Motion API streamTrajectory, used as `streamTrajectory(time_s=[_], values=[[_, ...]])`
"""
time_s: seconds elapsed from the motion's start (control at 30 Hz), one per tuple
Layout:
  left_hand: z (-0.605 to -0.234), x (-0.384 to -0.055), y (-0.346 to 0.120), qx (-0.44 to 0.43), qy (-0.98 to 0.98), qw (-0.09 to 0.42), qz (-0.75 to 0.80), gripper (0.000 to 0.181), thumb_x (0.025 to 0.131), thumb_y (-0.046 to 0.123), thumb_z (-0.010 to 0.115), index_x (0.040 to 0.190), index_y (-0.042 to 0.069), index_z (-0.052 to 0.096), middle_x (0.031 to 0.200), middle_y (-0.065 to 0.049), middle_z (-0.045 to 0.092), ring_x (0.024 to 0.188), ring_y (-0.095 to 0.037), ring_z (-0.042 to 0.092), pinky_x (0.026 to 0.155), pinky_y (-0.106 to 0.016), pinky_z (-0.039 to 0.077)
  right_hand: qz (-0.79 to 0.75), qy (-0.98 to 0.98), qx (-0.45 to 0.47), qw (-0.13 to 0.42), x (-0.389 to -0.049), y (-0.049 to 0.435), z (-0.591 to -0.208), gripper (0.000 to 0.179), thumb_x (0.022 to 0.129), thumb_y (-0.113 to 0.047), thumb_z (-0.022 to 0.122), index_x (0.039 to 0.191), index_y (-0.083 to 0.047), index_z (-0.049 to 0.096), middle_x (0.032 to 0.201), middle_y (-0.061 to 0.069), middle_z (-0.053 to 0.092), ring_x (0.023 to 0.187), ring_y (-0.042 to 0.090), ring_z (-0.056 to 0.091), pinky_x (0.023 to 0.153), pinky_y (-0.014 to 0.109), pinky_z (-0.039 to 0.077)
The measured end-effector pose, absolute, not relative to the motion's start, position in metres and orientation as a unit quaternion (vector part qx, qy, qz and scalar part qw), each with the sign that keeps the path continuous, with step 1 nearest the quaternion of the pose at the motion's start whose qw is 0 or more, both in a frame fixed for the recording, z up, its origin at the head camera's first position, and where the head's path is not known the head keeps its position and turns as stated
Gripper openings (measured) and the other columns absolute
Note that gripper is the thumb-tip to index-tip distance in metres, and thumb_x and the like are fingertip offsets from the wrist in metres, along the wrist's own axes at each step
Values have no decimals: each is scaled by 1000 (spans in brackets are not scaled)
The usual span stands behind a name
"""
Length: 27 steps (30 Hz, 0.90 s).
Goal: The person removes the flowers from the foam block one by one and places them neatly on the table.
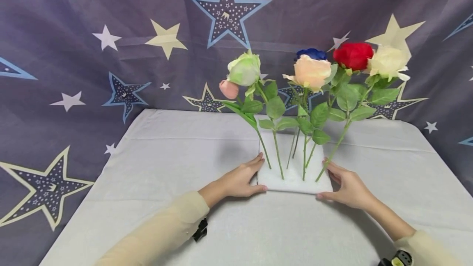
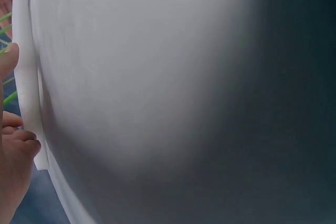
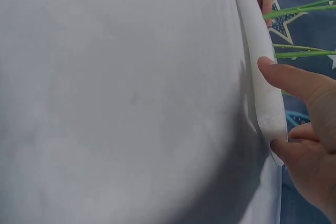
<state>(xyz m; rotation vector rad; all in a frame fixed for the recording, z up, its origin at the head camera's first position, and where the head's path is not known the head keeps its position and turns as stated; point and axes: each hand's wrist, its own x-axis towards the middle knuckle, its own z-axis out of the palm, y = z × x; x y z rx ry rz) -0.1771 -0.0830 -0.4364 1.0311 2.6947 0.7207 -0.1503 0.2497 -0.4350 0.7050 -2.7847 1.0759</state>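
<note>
A white foam board (image 1: 293, 186) lies on the table, with artificial flower stems standing in it. My left hand (image 1: 242, 180) grips its left side, thumb at the front corner and fingers along the edge. On the opposite side, my right hand (image 1: 347, 187) holds the board the same way. A pale green rose (image 1: 244, 69) and a pink tulip (image 1: 229, 89) rise on the left. A peach rose (image 1: 312, 73) partly hides a blue rose (image 1: 311, 54) in the middle. At the right are a red rose (image 1: 353, 56) and a cream rose (image 1: 389, 61), its stem leaning right.
A white cloth (image 1: 166, 155) covers the table. Behind it hangs a dark curtain (image 1: 140, 7) printed with stars. The flower heads and leaves spread wider than the board, and some leaves overlap one another.
</note>
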Motion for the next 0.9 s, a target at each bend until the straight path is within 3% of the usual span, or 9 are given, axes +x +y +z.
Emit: streamTrajectory(time_s=[0.1,0.23,0.33,0.9], values=[[-437,-178,-75,352,901,85,239,84,90,45,64,148,-4,28,159,-22,18,147,-28,25,122,-32,27,355,-903,240,45,-150,259,-436,99,54,-18,93,130,21,44,134,41,44,114,47,51,93,-6,34],[-438,-179,-65,363,898,82,235,83,90,45,63,148,-4,29,158,-22,19,147,-27,25,122,-32,27,377,-891,251,46,-151,273,-439,97,54,-13,93,130,23,43,133,44,42,123,0,50,93,-7,35],[-437,-179,-58,367,897,82,231,82,91,44,63,148,-4,29,158,-22,20,148,-27,25,123,-31,26,399,-879,259,44,-152,282,-438,94,55,-7,92,128,25,42,131,46,41,112,-27,34,93,-7,35],[-422,-196,-30,389,896,99,188,81,90,45,62,146,-6,32,156,-26,24,146,-29,29,122,-30,26,428,-865,262,9,-159,308,-431,90,59,3,87,128,28,37,132,50,34,114,-30,35,93,-7,35]])
